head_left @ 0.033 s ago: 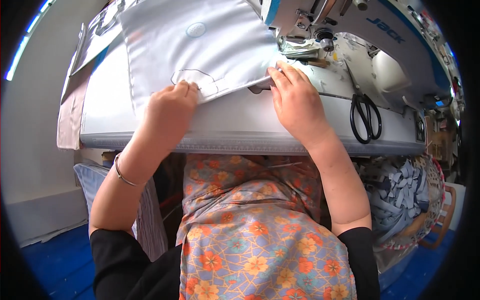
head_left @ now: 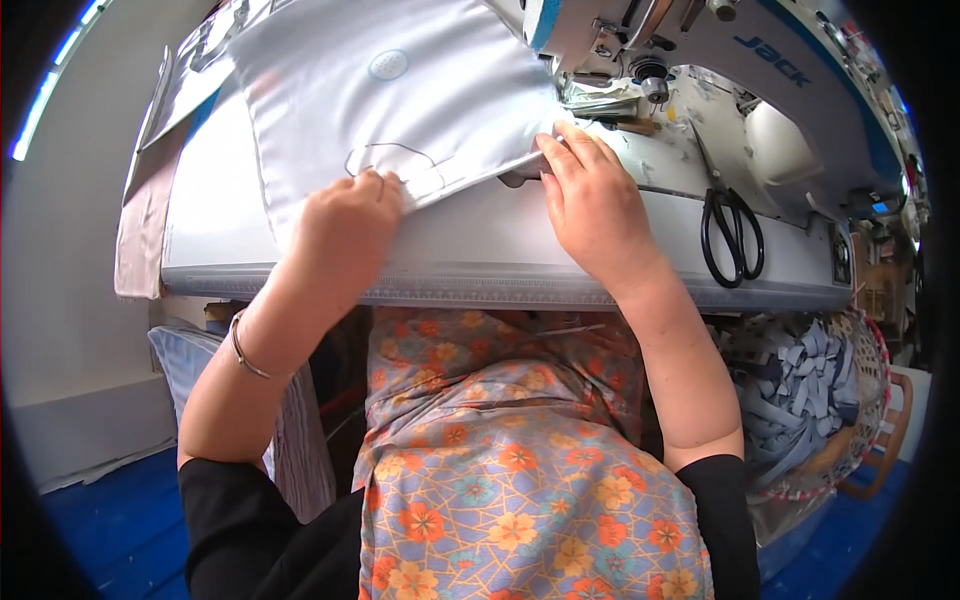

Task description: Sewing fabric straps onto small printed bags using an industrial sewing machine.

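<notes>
A shiny white piece of fabric (head_left: 330, 100) lies across the sewing table (head_left: 480, 240), with a pale blue oval mark and a dark curved outline on it. My left hand (head_left: 350, 220) pinches its near edge, just below the outline. Further right, the fingers of my right hand (head_left: 595, 195) are closed on the fabric's near right corner. A small dark piece (head_left: 520, 178) shows beneath that edge, beside the right fingers; I cannot tell its kind. The sewing machine (head_left: 690, 60) stands just beyond my right hand.
Black-handled scissors (head_left: 735, 235) lie on the table at the right, blades pointing away. A ruler strip (head_left: 480, 290) runs along the front edge. Below right stands a basket (head_left: 870, 400) of grey-blue fabric scraps (head_left: 800, 380). Pinkish cloth (head_left: 145, 230) hangs over the table's left end.
My left hand has shifted slightly right and toward me, its fingers still on the fabric edge. The fabric's left part has moved a little with it. My right hand stays in place.
</notes>
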{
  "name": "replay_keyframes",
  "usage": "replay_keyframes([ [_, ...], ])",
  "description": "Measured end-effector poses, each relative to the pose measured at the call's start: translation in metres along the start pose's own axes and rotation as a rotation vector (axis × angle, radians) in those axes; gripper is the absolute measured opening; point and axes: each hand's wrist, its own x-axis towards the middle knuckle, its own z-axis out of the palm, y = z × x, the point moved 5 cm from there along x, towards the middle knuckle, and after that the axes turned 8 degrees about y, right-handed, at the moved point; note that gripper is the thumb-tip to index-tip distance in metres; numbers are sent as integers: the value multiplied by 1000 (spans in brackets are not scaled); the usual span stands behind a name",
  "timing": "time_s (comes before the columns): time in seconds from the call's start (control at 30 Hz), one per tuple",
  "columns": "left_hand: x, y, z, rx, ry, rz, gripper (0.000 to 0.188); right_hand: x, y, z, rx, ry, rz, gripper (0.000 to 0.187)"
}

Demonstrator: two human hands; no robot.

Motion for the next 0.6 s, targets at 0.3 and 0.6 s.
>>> replay_keyframes([
  [0.3, 37, 64, -43, -429, -329, 287, 20, 1, 0, -8, 115, 28, -31, 31],
  [0.6, 69, 38, 34, -470, 310, 80, 56, -57, 25, -70, 178, 69, 202, 32],
])
